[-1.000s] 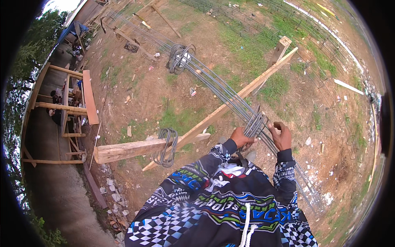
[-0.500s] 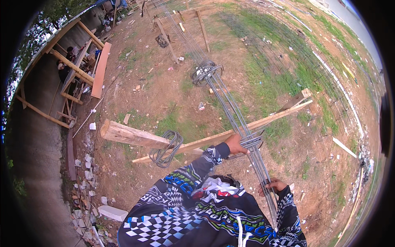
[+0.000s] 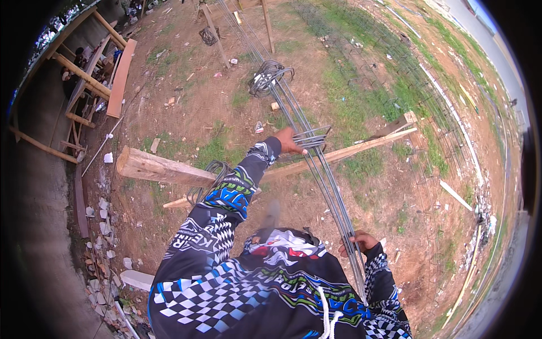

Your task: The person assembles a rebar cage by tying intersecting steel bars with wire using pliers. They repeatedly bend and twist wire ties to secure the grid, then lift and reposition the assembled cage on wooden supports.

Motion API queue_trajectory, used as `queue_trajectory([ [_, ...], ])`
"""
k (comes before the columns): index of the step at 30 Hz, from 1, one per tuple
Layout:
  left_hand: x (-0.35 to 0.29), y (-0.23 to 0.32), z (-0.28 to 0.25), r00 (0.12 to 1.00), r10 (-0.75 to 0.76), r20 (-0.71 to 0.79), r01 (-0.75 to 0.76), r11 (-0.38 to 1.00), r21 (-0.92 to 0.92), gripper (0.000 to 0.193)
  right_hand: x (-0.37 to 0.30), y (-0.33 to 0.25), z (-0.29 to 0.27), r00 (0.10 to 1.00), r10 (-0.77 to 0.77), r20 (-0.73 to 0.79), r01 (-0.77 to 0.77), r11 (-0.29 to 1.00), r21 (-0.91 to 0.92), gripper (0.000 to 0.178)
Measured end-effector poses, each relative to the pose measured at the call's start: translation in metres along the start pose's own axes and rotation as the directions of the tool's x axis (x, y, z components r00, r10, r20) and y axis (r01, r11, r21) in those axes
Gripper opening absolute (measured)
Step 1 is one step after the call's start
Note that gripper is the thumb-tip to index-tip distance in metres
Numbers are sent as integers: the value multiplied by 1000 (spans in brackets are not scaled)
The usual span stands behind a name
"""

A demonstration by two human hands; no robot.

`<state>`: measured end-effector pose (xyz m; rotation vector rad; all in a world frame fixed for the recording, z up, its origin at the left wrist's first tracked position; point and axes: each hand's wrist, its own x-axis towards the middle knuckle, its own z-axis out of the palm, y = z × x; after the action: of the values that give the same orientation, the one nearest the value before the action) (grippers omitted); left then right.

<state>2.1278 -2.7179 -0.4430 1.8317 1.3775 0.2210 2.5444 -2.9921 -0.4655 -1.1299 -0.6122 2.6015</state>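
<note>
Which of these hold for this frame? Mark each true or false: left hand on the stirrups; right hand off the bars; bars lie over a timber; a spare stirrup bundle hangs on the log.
1. The left hand is at the small stirrup stack. True.
2. The right hand is off the rebar bundle. False: it grips the bars.
3. The bars cross over a long timber. True.
4. No stirrups sit by the log. False: a stirrup bunch rests at its end.
</note>
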Motion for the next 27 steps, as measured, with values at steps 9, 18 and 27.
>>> queue_trajectory([
  [9,-151,30,52,706,-73,-704,-173,947,-272,43,41,28,-7,943,-76,-323,31,989,-144,50],
  [18,-420,-115,219,647,-626,-435,390,762,-517,32,95,-6,63,252,-967,-24,-204,-29,-979,35],
  [27,-556,-271,200,441,-801,-404,412,581,-702,33,244,33,333,887,-436,153,281,246,-928,18],
])
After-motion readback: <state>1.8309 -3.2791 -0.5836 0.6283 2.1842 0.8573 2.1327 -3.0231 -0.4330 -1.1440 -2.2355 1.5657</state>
